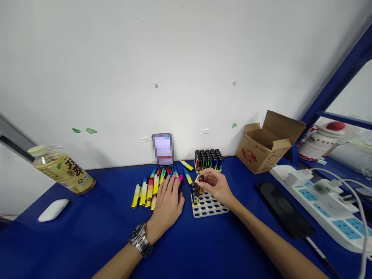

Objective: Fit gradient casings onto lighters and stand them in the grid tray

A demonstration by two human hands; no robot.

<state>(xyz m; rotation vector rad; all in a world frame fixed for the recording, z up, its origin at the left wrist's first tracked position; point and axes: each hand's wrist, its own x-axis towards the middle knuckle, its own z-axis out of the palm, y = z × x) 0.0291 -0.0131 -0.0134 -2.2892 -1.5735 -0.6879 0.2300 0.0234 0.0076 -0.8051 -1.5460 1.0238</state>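
My right hand [216,186] pinches a red lighter [201,185] with a black top between thumb and fingertips. It holds the lighter upright over the left part of a white tray [211,212] with rows of oval holes. A few lighters [195,197] stand upright along the tray's left side, tops dark; my fingers partly hide the rear holes. My left hand [167,201] lies palm down with fingers stretched out, over the right side of a loose pile of colourful lighters [142,193]. Its fingers cover some of them, and no grip shows.
Behind my right hand stands a block of upright lighters [207,159]. A phone [163,149] leans on the wall. An open cardboard box [258,151], a dark phone [285,209] and a power strip [322,205] lie right; a bottle [64,170] and white case [53,210] left.
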